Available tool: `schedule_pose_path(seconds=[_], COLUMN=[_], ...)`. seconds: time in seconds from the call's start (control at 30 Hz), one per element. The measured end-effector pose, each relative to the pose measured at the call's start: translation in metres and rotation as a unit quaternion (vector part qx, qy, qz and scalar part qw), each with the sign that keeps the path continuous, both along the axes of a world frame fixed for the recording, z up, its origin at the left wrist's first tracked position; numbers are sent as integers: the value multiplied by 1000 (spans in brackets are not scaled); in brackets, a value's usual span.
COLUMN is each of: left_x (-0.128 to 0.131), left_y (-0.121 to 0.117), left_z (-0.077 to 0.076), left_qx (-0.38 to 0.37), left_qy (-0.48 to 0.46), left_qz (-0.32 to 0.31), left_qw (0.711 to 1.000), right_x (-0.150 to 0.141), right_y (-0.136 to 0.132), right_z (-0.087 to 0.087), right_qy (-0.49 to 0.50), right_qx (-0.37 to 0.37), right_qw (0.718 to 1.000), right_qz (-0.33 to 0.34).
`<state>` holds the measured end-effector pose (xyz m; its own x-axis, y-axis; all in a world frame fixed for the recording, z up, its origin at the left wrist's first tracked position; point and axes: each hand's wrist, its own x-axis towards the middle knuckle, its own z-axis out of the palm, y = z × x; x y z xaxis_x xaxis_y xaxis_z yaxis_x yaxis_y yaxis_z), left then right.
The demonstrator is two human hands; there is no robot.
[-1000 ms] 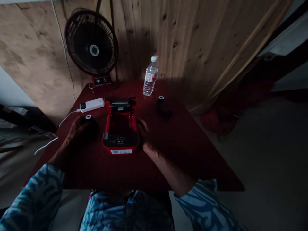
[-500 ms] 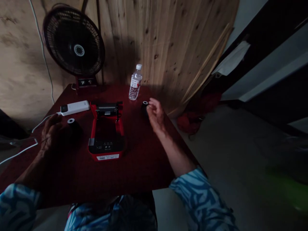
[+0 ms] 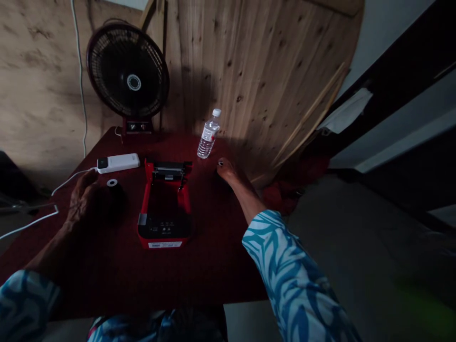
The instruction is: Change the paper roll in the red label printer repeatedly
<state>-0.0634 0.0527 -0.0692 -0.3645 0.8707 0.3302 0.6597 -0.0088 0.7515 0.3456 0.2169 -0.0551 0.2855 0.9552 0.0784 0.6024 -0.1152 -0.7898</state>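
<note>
My right hand (image 3: pixel 228 172) is at the right side of the table, its fingers closed round a black roll with a pale core (image 3: pixel 220 164); the hand covers most of the roll. On the left, my left hand (image 3: pixel 82 194) rests on the table with fingers extended and nothing visible in it. Close beside it stands a second black roll with a white core (image 3: pixel 112 183). Between my hands sits a red and black label printer (image 3: pixel 165 228), its lid raised at the back and its inside dark.
A white power bank (image 3: pixel 119 163) with a cable lies beyond my left hand. Behind the printer stand a water bottle (image 3: pixel 208 135) and a dark fan (image 3: pixel 128 76). The dark red table (image 3: pixel 221 266) ends at the right, near a red bag (image 3: pixel 281 197) below.
My right hand has come down onto the right-hand black roll and closed round it. My left hand has stayed beside the other roll. The view has shifted slightly.
</note>
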Motion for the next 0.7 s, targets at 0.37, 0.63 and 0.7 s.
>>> schedule_pose_path(seconds=[0.37, 0.63, 0.7], left_x=[0, 46, 72], left_y=[-1, -54, -83], left_z=[9, 58, 76], left_qx=[20, 252, 172], left_qy=[-122, -83, -68], left_qz=[33, -1, -192], left_qw=[992, 964, 964], right_x=[40, -4, -24], right_y=[-119, -233, -247], right_z=[50, 89, 87], right_qy=[295, 367, 322], right_qx=[33, 26, 37], right_qw=[942, 862, 859], right_qz=[155, 350, 397])
